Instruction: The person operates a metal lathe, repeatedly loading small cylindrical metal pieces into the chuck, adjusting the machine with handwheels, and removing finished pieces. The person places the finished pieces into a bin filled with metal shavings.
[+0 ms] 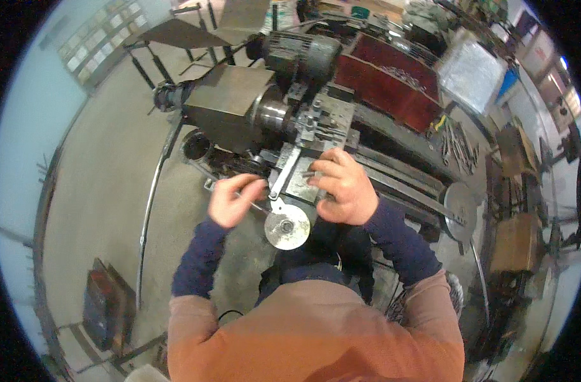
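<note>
A small lathe-like metalworking machine stands before me, with a shiny round chuck point(274, 113) and a tool slide point(325, 124). My left hand point(232, 200) is closed, thumb against fingers, left of a flat metal lever point(286, 170); what it grips is hidden. Over the bed's near edge, my right hand point(346, 190) has curled fingers, and a small dark metal piece point(309, 174) shows at its fingertips. Between and below both hands sits a round metal handwheel point(287, 227), which neither hand visibly touches.
Behind the slide is a dark red bin point(389, 79) with small metal bits. Several wrenches point(459, 145) lie right of it. A motor point(302, 56) stands at the back, and a long bar point(155, 197) slants down on the left. A grey disc point(460, 210) is at the right.
</note>
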Tool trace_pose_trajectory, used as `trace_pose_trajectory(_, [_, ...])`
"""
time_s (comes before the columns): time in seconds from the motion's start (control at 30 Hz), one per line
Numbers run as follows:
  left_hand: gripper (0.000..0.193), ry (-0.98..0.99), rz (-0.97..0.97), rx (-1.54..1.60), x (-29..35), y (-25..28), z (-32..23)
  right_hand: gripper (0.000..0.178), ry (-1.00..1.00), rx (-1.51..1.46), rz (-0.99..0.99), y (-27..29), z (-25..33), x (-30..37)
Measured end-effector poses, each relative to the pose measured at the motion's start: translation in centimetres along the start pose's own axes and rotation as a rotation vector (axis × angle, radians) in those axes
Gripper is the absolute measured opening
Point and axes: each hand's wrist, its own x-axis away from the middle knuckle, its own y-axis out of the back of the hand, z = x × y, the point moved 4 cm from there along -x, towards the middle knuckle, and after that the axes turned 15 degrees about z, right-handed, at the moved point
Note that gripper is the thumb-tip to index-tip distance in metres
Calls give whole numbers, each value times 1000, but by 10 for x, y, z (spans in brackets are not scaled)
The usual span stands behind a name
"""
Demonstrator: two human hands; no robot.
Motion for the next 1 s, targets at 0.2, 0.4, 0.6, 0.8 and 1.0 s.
trace_pose_trajectory(0.2, [30, -116, 289, 303, -51, -94, -19, 29, -134, -10, -10, 15, 15, 38])
trace_pose_trajectory(0.4, [32, 14, 354, 906, -48, -130, -10, 33, -204, -128, -125, 12, 15, 60])
trace_pose_trajectory(0.6, [34, 105, 390, 1060, -46, -140, -3, 44, -275, -260, -152, 1, 11, 75])
trace_pose_trajectory(0.8, [35, 132, 398, 1014, -49, -145, -4, 45, -280, -353, -179, -4, 0, 86])
trace_pose_trajectory(1.0, [34, 145, 415, 1009, -50, -147, 2, 48, -326, -259, -144, -3, -6, 89])
